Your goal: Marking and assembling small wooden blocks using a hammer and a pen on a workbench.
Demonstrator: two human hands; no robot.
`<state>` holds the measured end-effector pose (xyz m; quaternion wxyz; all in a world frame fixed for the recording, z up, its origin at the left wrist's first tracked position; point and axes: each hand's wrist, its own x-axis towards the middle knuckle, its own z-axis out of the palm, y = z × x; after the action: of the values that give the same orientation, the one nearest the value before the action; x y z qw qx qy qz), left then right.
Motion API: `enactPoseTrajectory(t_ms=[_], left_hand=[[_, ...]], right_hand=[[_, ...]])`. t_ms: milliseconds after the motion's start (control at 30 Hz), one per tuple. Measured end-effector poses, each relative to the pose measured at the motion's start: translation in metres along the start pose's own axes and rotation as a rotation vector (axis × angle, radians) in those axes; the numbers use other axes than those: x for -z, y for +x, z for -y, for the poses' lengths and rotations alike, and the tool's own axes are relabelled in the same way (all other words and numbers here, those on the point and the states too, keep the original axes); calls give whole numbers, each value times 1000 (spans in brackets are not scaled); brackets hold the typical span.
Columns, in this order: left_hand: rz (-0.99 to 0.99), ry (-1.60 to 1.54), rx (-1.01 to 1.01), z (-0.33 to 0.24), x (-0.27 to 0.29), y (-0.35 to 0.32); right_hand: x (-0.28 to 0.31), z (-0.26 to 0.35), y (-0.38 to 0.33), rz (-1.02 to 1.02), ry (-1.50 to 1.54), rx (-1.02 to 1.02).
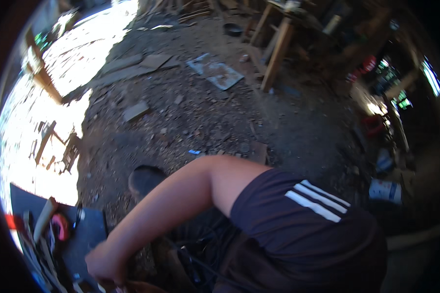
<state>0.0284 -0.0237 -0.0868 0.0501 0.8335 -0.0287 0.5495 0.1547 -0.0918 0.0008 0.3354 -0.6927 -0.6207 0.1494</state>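
Dark blue panel (93,227) at lower left. Right hand (104,263) curls at its near side, left hand (144,287) barely shows; opening and grip cannot be told. Pale tool handle (44,219), red ring (65,225) lie aboard, presumably for reach.

a dark purplish-brown sleeve (264,207) with three white stripes; a blue-grey desk (94,225); a pinkish-red curved thing (62,225); grey-brown floor (298,128); a pale-blue sheet (208,68) blotched brown; an orange-brown post (277,54).

Short dark sleeve (271,207), perhaps brownish in this dimness, three white stripes (320,198), bare forearm (159,205)
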Motion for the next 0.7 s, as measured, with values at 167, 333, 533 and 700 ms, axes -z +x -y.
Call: enactPoseTrajectory(t_ms=[167, 333, 533, 700], left_hand=[[68, 83, 114, -10, 27, 10], [44, 69, 219, -4, 46, 10], [19, 36, 289, -9, 51, 4], [2, -18, 289, -14, 46, 10]], right_hand=[[46, -14, -26, -218, -51, -50], [55, 11, -26, 24, 215, -140], [48, 31, -25, 87, 109, -125], [61, 1, -6, -42, 172, -248]])
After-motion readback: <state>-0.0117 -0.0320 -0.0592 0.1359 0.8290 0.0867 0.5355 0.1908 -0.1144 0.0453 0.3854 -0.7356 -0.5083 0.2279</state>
